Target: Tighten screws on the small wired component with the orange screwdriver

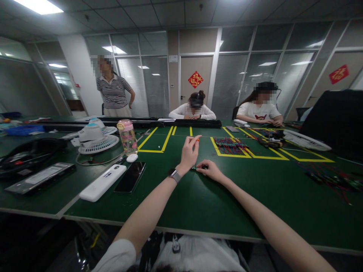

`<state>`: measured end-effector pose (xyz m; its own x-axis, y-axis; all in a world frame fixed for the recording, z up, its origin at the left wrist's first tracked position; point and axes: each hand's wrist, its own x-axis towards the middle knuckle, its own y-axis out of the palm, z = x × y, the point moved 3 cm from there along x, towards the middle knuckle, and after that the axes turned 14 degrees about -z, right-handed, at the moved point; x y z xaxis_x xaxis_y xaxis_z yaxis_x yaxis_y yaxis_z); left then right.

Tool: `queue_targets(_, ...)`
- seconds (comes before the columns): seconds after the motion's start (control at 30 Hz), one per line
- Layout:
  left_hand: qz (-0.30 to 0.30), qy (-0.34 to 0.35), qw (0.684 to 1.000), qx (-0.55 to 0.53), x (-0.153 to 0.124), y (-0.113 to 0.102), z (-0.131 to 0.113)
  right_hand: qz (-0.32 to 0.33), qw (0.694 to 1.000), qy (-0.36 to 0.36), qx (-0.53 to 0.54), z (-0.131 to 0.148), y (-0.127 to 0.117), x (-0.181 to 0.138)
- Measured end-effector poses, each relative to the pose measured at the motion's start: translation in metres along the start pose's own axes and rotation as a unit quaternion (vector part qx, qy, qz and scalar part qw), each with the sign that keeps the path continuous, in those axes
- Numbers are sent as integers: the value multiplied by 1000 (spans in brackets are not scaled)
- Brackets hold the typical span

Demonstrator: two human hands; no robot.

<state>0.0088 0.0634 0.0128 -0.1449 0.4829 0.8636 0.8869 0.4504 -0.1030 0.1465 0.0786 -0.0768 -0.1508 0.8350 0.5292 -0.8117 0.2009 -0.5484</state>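
My left hand [189, 153], with a watch [174, 175] on its wrist, is raised a little above the green tabletop. Its fingers are closed together, and a tiny red-orange spot shows at the fingertips; what it is, I cannot make out. Close beside it, lower and to the right, my right hand [210, 170] rests on the table with bent fingers. Thumb and fingertips pinch a small green circuit board [194, 168], which is partly hidden by my left wrist. Farther out lies a heap of similar boards with red and blue wires [231, 146] inside a yellow-taped rectangle.
To the left are a black phone [130, 176], a white power bank [103, 182], a drink bottle [127, 137] and white fan parts [98, 138]. More wired boards [334, 176] lie at right. A black bar [184, 123] crosses the far side, where three people are.
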Motion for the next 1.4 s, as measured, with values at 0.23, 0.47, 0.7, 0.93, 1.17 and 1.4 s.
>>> queue_targets(0.23, -3, -2, 1000, -2, -1, 0, 1, -3, 1000, -2, -7, -3, 1, 0)
queue_targets(0.47, 3, 6, 1000, -20, 0, 1, 3, -3, 1000, -6, -3, 1, -1, -1)
queue_targets(0.7, -6, 20, 1000, 0, 1, -1, -1, -3, 1000, 1, -3, 1, -2, -1)
queue_targets(0.93, 13, 17, 1000, -17, 1, 1, 1, -4, 1000, -6, 1, -1, -1, -1)
queue_targets(1.17, -18, -2, 1000, -7, 2, -2, 6, -1, 1000, -1, -8, 0, -1, -1)
queue_targets(1.4, -11, -28, 998, -59, 4, 0, 5, -3, 1000, -11, -22, 0, -2, -1)
